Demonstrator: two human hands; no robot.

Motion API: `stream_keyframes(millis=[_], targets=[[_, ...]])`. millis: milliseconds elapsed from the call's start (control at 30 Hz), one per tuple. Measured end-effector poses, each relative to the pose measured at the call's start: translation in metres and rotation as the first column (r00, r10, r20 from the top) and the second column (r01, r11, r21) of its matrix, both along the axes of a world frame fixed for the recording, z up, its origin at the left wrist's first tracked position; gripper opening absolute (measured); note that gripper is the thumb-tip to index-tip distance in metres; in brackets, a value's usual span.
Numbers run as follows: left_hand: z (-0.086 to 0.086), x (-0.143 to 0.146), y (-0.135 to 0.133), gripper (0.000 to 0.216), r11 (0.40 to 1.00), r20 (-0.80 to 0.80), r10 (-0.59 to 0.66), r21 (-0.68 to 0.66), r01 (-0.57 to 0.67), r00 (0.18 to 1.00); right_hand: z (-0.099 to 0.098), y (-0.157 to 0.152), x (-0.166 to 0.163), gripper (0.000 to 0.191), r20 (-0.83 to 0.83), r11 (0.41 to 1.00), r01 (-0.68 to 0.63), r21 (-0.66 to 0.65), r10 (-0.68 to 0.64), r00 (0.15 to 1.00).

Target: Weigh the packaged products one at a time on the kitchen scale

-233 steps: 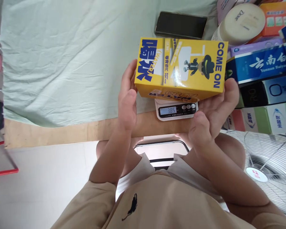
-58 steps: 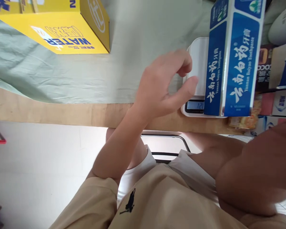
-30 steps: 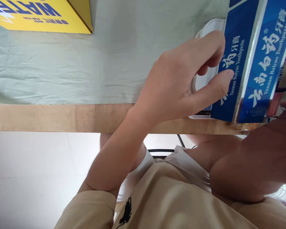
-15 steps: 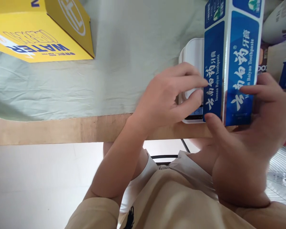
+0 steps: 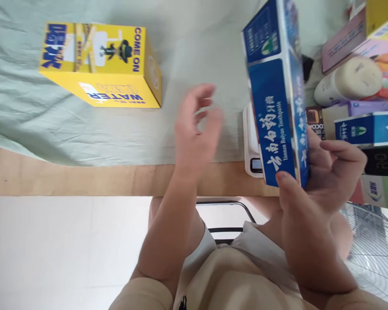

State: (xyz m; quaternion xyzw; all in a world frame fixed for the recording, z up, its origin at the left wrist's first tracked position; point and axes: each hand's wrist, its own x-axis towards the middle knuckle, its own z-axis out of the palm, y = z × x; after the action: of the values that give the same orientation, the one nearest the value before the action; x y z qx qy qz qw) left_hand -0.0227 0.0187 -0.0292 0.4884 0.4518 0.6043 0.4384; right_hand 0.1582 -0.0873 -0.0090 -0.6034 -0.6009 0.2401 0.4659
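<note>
My right hand [image 5: 323, 172] grips the near end of a long blue toothpaste box [image 5: 273, 94], thumb on the front face and fingers behind. The box is tilted and lifted above a small white scale [image 5: 251, 148], whose display shows at the table edge. My left hand [image 5: 197, 125] hovers to the left of the scale with loosely curled, spread fingers, a little blurred, holding nothing. A yellow box [image 5: 100, 62] printed "COME ON" and "WATER" lies on the pale green cloth [image 5: 35, 125] at the far left.
A pile of boxed goods [image 5: 362, 129] and a white bottle [image 5: 349, 79] crowd the right side. The wooden table edge [image 5: 67, 176] runs across the middle. A fan grille [image 5: 375, 249] sits at the lower right. A black stool frame [image 5: 226, 215] shows below.
My left hand has come off the toothpaste box and drawn left, fingers opening. My right hand has lifted and tilted the box off the scale. The view has shifted, showing the whole yellow box.
</note>
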Motion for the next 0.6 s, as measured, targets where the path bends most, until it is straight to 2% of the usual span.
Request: stream_keyframes(millis=[67, 100, 167, 233, 300, 367, 500, 600], targets=[[0.006, -0.026, -0.002, 0.023, 0.975, 0.125, 0.213, -0.098, -0.201, 0.969, -0.001, 0.000, -0.011, 0.063, -0.093, 0.994, -0.051, 0.094, 0.060, 0.994], [0.010, -0.039, -0.005, 0.023, 0.955, 0.154, 0.280, -0.145, -0.259, 0.948, -0.002, 0.001, -0.016, 0.063, -0.107, 0.986, -0.103, 0.127, 0.117, 0.987], [0.017, -0.062, -0.012, 0.025, 0.925, 0.189, 0.354, -0.216, -0.313, 0.916, -0.004, 0.005, -0.026, 0.064, -0.066, 0.956, -0.246, 0.158, 0.259, 0.964], [0.022, -0.081, -0.020, 0.024, 0.922, 0.185, 0.357, -0.226, -0.314, 0.916, -0.008, 0.009, -0.035, 0.064, 0.004, 0.909, -0.389, 0.152, 0.393, 0.919], [0.024, -0.097, -0.027, 0.019, 0.935, 0.093, 0.308, -0.212, -0.283, 0.947, -0.011, 0.014, -0.042, 0.062, 0.100, 0.869, -0.485, 0.101, 0.476, 0.874], [0.024, -0.112, -0.033, 0.021, 0.917, -0.072, 0.284, -0.271, -0.293, 0.956, -0.013, 0.021, -0.047, 0.058, 0.214, 0.831, -0.556, 0.019, 0.540, 0.814], [0.024, -0.139, -0.044, 0.040, 0.770, -0.446, 0.297, -0.412, -0.488, 0.844, -0.008, 0.043, -0.052, 0.051, 0.453, 0.689, -0.724, -0.036, 0.657, 0.602], [0.030, -0.152, -0.050, 0.048, 0.731, -0.592, 0.219, -0.426, -0.532, 0.775, 0.002, 0.067, -0.054, 0.047, 0.488, 0.621, -0.771, -0.141, 0.721, 0.492]])
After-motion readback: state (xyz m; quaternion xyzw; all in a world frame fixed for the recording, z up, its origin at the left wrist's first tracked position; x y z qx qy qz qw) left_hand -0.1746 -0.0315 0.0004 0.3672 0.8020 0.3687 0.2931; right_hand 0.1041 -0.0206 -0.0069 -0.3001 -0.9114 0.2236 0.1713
